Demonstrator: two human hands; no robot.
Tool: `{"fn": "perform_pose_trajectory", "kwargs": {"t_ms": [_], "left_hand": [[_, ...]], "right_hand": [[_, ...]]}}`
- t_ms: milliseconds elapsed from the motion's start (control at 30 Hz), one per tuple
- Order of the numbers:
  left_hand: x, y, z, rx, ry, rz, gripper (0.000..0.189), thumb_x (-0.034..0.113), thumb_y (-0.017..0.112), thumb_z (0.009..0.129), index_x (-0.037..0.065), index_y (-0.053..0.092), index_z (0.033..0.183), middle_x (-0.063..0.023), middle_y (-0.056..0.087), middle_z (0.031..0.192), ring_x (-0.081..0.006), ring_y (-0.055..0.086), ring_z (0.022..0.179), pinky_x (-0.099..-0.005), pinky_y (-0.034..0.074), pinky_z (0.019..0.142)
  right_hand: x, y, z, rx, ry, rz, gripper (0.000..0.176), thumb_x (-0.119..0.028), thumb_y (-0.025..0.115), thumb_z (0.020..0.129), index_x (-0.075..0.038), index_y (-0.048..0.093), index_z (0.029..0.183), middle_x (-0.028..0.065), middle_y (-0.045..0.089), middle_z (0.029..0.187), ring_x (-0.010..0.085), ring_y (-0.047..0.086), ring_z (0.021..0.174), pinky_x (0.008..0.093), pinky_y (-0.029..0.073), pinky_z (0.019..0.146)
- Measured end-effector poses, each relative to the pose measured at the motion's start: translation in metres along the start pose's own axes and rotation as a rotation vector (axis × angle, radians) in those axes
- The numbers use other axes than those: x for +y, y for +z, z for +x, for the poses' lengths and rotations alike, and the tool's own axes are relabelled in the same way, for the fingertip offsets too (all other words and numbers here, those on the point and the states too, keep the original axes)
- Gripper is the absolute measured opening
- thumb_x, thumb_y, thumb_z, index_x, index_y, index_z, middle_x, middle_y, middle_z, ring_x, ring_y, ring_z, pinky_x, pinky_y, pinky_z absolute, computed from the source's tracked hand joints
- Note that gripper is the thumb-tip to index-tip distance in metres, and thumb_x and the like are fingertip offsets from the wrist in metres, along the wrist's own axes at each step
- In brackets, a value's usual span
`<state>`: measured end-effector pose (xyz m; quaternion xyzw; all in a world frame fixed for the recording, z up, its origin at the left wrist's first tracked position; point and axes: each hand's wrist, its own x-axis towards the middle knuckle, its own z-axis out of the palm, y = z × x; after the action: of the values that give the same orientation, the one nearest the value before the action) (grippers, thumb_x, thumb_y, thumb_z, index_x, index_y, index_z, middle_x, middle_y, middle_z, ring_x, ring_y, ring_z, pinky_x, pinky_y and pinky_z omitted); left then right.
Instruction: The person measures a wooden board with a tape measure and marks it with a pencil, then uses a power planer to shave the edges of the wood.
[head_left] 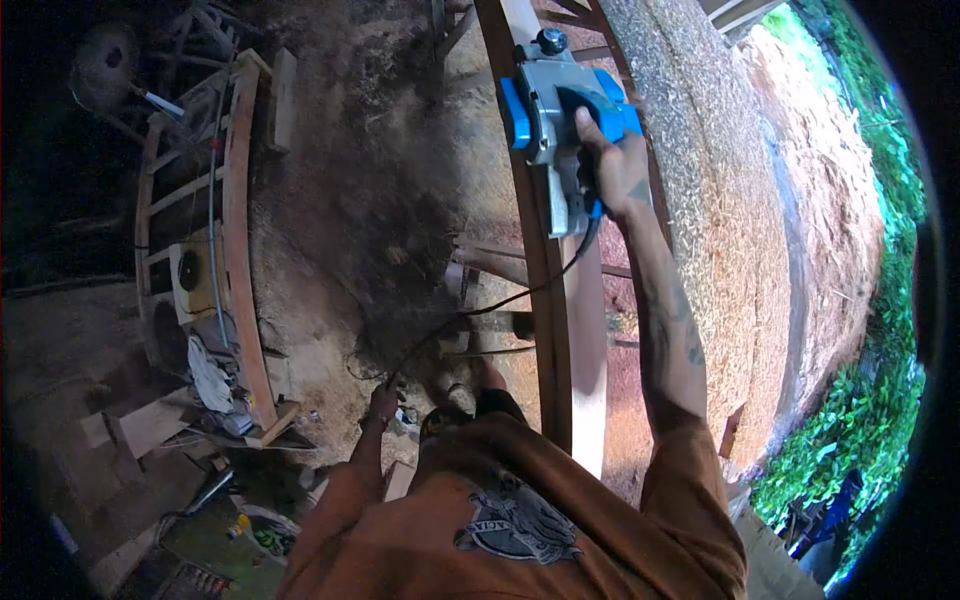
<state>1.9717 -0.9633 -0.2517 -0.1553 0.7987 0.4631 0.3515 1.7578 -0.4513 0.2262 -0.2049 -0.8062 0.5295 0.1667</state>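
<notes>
My right hand [622,168] is wrapped around the rear handle of a blue and silver electric planer [548,90], thumb on top. The planer sits on a long wooden beam [590,385] that runs from the top of the view down toward my body. From the planer's back end, a black power cord [470,313] curves down and left to my left hand [383,402]. That hand hangs low beside my leg, closed on the cord; its fingers are small and dark in the view.
On the left stands a wooden frame [238,220] with a pale pipe [213,230] and a fan-like box [196,282]. Wood shavings [700,170] cover the ground to the right. Boards and tools clutter the lower left. Green plants [850,440] line the right edge.
</notes>
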Motion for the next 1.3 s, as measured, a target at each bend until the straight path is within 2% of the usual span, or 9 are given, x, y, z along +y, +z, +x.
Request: {"fn": "perform_pose_trajectory", "kwargs": {"t_ms": [267, 333, 433, 533, 600, 667, 900, 1033, 1300], "left_hand": [[-0.011, 0.003, -0.073, 0.121, 0.368, 0.327, 0.034, 0.026, 0.045, 0.102, 0.004, 0.071, 0.107, -0.0108, 0.071, 0.075, -0.0236, 0.069, 0.075, -0.0394, 0.054, 0.071], [-0.051, 0.011, -0.062, 0.061, 0.117, -0.115, 0.032, 0.023, 0.046, 0.101, 0.005, 0.071, 0.110, -0.0108, 0.071, 0.078, -0.0216, 0.068, 0.077, -0.0380, 0.052, 0.073], [0.023, 0.024, -0.122, 0.104, 0.234, 0.096, 0.033, 0.025, 0.048, 0.101, 0.003, 0.069, 0.113, -0.0133, 0.072, 0.083, -0.0225, 0.067, 0.076, -0.0386, 0.051, 0.073], [0.022, 0.038, -0.129, -0.002, 0.293, 0.483, 0.035, 0.017, 0.050, 0.096, 0.005, 0.062, 0.127, -0.0228, 0.070, 0.097, -0.0430, 0.066, 0.086, -0.0478, 0.052, 0.079], [0.064, 0.052, -0.146, 0.070, 0.250, 0.282, 0.040, 0.033, 0.050, 0.099, 0.006, 0.062, 0.126, -0.0267, 0.067, 0.105, -0.0453, 0.065, 0.092, -0.0507, 0.051, 0.079], [0.116, 0.056, -0.163, 0.095, 0.234, 0.240, 0.048, 0.047, 0.050, 0.100, 0.005, 0.066, 0.117, -0.0260, 0.068, 0.100, -0.0445, 0.066, 0.093, -0.0502, 0.051, 0.080], [0.061, -0.012, -0.236, 0.161, 0.216, 0.364, 0.047, 0.047, 0.050, 0.099, 0.007, 0.074, 0.103, -0.0219, 0.072, 0.095, -0.0371, 0.071, 0.092, -0.0455, 0.053, 0.079], [0.006, -0.068, -0.263, 0.112, 0.122, 0.415, 0.044, 0.044, 0.047, 0.100, 0.010, 0.074, 0.106, -0.0191, 0.073, 0.093, -0.0346, 0.071, 0.088, -0.0454, 0.054, 0.078], [-0.015, -0.094, -0.157, -0.314, 0.621, 0.887, 0.037, 0.037, 0.057, 0.096, 0.004, 0.070, 0.106, -0.0222, 0.070, 0.096, -0.0379, 0.066, 0.090, -0.0484, 0.052, 0.081]], "right_hand": [[-0.019, 0.033, 0.087, 0.083, -0.315, -0.074, 0.044, -0.047, 0.066, 0.092, -0.003, 0.070, 0.095, 0.0053, 0.066, 0.077, 0.0182, 0.060, 0.068, 0.0359, 0.048, 0.066], [-0.021, 0.040, 0.111, 0.094, -0.327, -0.128, 0.051, -0.051, 0.065, 0.091, -0.002, 0.072, 0.099, 0.0079, 0.069, 0.082, 0.0220, 0.065, 0.077, 0.0385, 0.050, 0.074], [-0.041, 0.051, 0.150, 0.092, -0.242, -0.336, 0.086, -0.073, 0.061, 0.082, 0.009, 0.070, 0.107, 0.0321, 0.067, 0.112, 0.0426, 0.064, 0.111, 0.0450, 0.048, 0.095], [-0.052, 0.063, 0.189, 0.251, -0.837, -0.300, 0.049, -0.047, 0.066, 0.091, -0.002, 0.066, 0.111, 0.0222, 0.069, 0.101, 0.0359, 0.066, 0.094, 0.0417, 0.051, 0.085], [-0.059, 0.087, 0.223, 0.275, -0.357, -0.250, 0.058, -0.058, 0.065, 0.088, -0.001, 0.074, 0.094, 0.0136, 0.071, 0.082, 0.0260, 0.066, 0.078, 0.0405, 0.051, 0.076], [-0.053, 0.096, 0.273, 0.349, -0.478, -0.302, 0.060, -0.060, 0.066, 0.086, -0.001, 0.074, 0.091, 0.0167, 0.072, 0.082, 0.0279, 0.066, 0.079, 0.0414, 0.051, 0.076], [-0.057, -0.031, 0.032, 0.076, -0.647, 0.031, 0.046, -0.039, 0.069, 0.092, -0.005, 0.066, 0.123, 0.0157, 0.071, 0.113, 0.0243, 0.065, 0.107, 0.0379, 0.047, 0.098], [-0.021, -0.146, -0.178, -0.038, -0.002, 0.126, 0.047, -0.033, 0.070, 0.093, 0.002, 0.063, 0.123, 0.0107, 0.069, 0.111, 0.0184, 0.062, 0.102, 0.0352, 0.049, 0.093], [0.037, -0.257, -0.650, 0.725, 0.292, -0.129, 0.041, -0.036, 0.073, 0.092, 0.000, 0.061, 0.107, 0.0023, 0.060, 0.082, 0.0125, 0.056, 0.076, 0.0300, 0.046, 0.069]]}}
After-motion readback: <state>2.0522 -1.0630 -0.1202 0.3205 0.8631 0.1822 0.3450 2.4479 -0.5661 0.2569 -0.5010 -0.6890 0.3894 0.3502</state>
